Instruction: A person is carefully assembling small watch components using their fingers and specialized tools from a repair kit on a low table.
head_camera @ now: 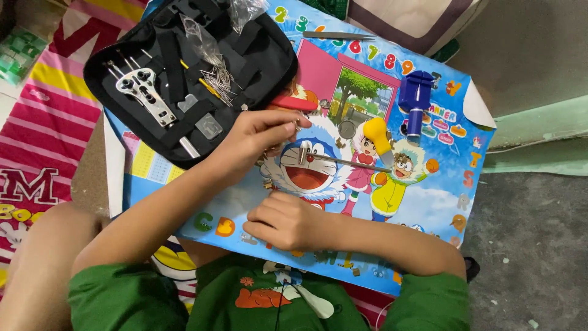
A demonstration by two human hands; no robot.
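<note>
- we look down on a low surface [441, 202] covered with a bright cartoon sheet of letters and numbers; it stands on a grey floor [533, 214], with a pink and yellow striped mat [55, 116] to one side.
- we count one open black tool case [257, 55], lying on the far left corner of the surface, with one silver adjustable wrench [147, 95] strapped inside it and a loose bundle of thin metal pins [220, 79] in a clear bag.
- we count one blue link-remover tool [415, 98], one small hammer with a yellow head [378, 136] and one pair of tweezers [337, 35] at the far edge.
- our left hand [254, 138] reaches over the near edge of the case; its fingers [288, 125] are pinched on a small metal piece, too small for us to tell what it is.
- the hammer's thin shaft runs from just beside those fingers out to the yellow head.
- our right hand [283, 219] rests curled on the sheet, nearer our body; we cannot tell whether it grips anything.
</note>
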